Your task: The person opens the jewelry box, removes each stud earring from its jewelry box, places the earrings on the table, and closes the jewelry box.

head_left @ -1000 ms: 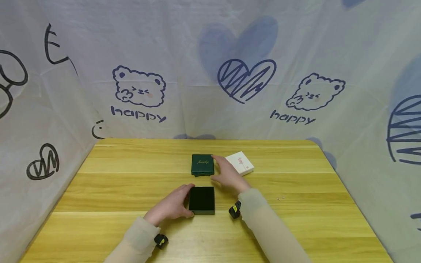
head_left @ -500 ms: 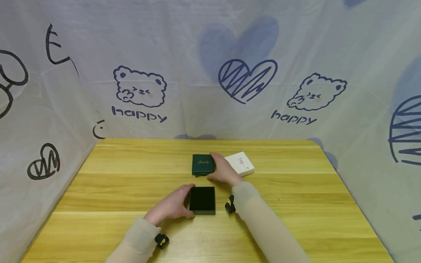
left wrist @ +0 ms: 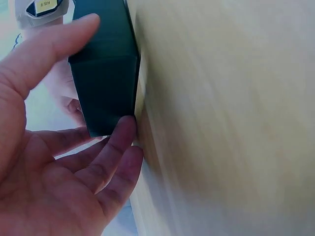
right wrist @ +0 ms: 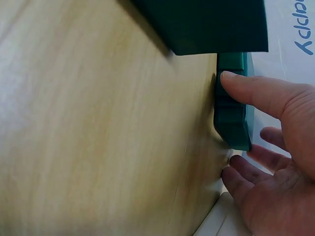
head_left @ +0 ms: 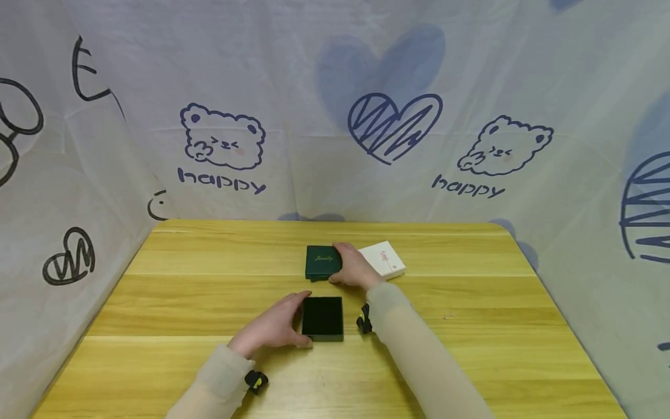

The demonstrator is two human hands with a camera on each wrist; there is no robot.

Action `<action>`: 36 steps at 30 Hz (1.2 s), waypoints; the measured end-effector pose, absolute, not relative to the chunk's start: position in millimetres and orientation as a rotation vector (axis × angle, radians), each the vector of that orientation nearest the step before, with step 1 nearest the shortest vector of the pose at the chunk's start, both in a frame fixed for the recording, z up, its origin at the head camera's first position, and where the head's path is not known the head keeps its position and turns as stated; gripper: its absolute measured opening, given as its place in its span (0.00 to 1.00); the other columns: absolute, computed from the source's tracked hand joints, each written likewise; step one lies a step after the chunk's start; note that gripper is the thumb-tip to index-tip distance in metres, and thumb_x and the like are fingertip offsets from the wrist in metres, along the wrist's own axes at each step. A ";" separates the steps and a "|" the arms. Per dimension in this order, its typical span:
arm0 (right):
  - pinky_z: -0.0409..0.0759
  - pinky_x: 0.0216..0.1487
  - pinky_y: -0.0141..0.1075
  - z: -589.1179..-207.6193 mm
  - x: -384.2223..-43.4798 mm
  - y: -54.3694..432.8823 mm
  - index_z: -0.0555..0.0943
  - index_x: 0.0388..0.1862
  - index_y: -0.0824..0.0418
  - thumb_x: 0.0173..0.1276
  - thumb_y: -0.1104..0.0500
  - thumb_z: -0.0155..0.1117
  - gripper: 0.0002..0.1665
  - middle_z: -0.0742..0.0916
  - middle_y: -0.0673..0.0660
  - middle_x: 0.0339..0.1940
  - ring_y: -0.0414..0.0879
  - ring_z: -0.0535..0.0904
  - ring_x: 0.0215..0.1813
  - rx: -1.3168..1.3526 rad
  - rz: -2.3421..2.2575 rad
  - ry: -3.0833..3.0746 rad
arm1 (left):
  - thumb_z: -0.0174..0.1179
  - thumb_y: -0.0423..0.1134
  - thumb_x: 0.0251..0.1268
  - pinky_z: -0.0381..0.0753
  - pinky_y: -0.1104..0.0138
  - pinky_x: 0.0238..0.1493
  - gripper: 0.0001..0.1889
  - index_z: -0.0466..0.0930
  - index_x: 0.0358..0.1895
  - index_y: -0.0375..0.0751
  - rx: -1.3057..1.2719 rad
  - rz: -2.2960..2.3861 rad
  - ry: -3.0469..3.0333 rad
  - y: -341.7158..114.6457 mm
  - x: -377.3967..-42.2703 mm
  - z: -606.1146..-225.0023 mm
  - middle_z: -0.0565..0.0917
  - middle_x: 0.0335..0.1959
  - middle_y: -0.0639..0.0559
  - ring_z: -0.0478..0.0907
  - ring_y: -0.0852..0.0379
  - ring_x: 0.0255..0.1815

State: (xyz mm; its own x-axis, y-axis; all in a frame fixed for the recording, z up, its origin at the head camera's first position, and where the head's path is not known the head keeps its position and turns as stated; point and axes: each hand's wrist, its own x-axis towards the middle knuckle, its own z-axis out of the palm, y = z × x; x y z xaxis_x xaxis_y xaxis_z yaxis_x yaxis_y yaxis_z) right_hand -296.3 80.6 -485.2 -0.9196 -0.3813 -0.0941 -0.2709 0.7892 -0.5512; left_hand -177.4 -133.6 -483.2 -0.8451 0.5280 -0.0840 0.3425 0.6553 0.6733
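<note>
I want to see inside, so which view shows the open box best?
The head view: it looks down into the open box, showing its dark interior. Both wrist views show only its outside, cropped at the top.

The left wrist view's top edge crops the green box (left wrist: 106, 91).

Yellow wood grain stretching right across the table (head_left: 209, 250), far corners rounded, and pale fabric walls (head_left: 293, 64) rising on 3 sides! Along the back, 2 line-drawn bears (head_left: 225, 139), "happy" lettered under each, and between them 1 scribbled heart (head_left: 373, 117) over a soft blue heart (head_left: 413, 55). Black doodles (head_left: 70, 259) on the left! Light gleaming off the near wood!
</note>
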 end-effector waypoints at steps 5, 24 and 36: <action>0.65 0.68 0.47 -485.8 -296.8 80.7 0.61 0.76 0.62 0.54 0.54 0.79 0.54 0.66 0.61 0.74 0.56 0.64 0.71 -0.497 -0.811 2.783 | 0.77 0.47 0.48 0.71 0.49 0.59 0.51 0.58 0.72 0.28 0.687 0.977 2.593 -135.1 -179.4 -481.7 0.74 0.59 0.37 0.73 0.44 0.55; 0.70 0.63 0.45 -481.0 -290.0 82.7 0.66 0.71 0.64 0.50 0.49 0.81 0.54 0.74 0.60 0.64 0.51 0.72 0.58 -0.487 -0.876 2.755 | 0.71 0.50 0.58 0.78 0.53 0.50 0.45 0.58 0.73 0.33 0.536 1.278 2.462 -142.2 -190.1 -478.6 0.74 0.60 0.38 0.78 0.53 0.46; 0.70 0.64 0.46 -466.9 -280.4 86.3 0.66 0.72 0.62 0.51 0.47 0.80 0.53 0.72 0.58 0.67 0.52 0.71 0.64 -0.586 -0.885 2.752 | 0.72 0.35 0.57 0.78 0.53 0.50 0.34 0.66 0.65 0.31 0.427 1.392 2.730 -131.5 -200.5 -477.9 0.70 0.59 0.36 0.73 0.43 0.52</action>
State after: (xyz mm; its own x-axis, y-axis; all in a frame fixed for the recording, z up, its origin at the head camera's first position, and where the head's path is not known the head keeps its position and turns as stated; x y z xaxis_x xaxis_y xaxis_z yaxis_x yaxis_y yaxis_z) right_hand -280.4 86.3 -466.9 -0.9034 -0.4246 -0.0597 -0.3103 0.7435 -0.5924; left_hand -200.5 -131.5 -477.9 -0.9607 0.2653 0.0818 0.2221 0.5574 0.8000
